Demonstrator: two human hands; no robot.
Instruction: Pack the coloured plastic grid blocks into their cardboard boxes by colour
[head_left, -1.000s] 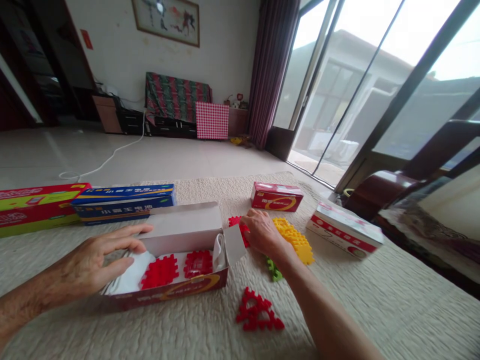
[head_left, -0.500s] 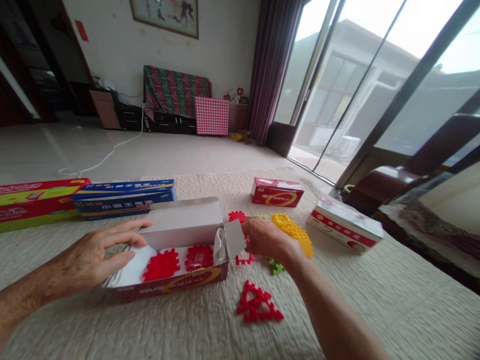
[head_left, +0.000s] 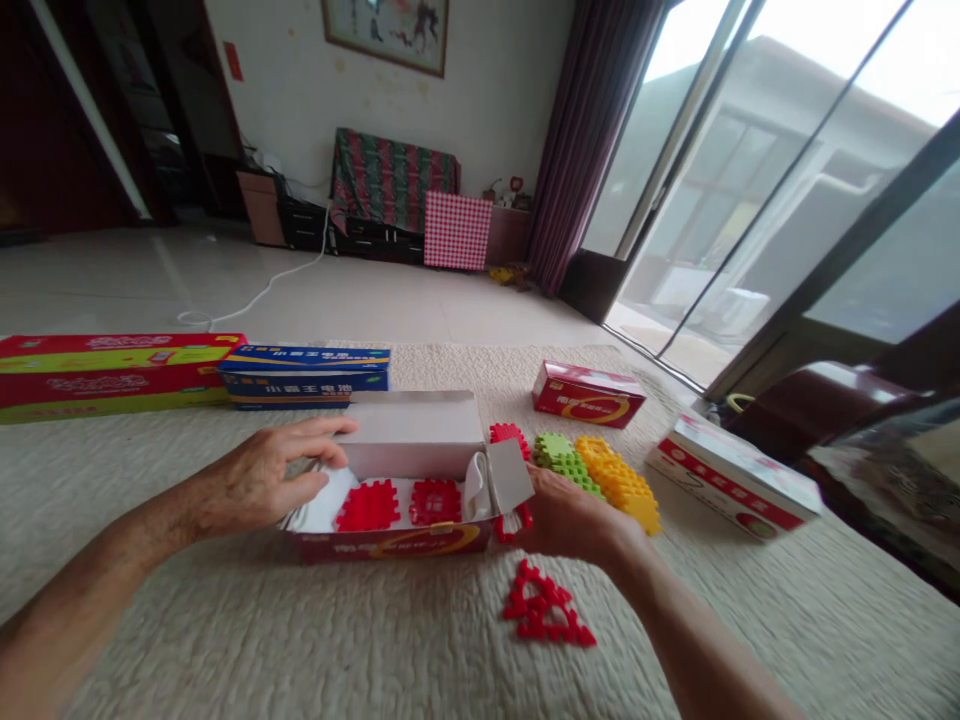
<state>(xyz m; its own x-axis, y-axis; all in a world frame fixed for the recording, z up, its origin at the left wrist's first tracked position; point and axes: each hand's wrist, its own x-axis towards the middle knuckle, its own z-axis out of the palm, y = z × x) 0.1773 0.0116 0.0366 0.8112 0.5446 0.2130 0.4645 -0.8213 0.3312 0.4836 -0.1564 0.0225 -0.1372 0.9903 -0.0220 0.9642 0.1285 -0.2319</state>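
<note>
Head view: left hand (head_left: 281, 475), fingers parted, rests at box (head_left: 420, 543); right hand (head_left: 564, 515), grip indiscernible; red pieces (head_left: 368, 507) seem light, stiff, best pinched edgewise

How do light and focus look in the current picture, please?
Head view: the sky washes out white beyond the glass door; head view: the doorway at left sinks into shadow; head view: the right hand looks slightly soft.
</note>
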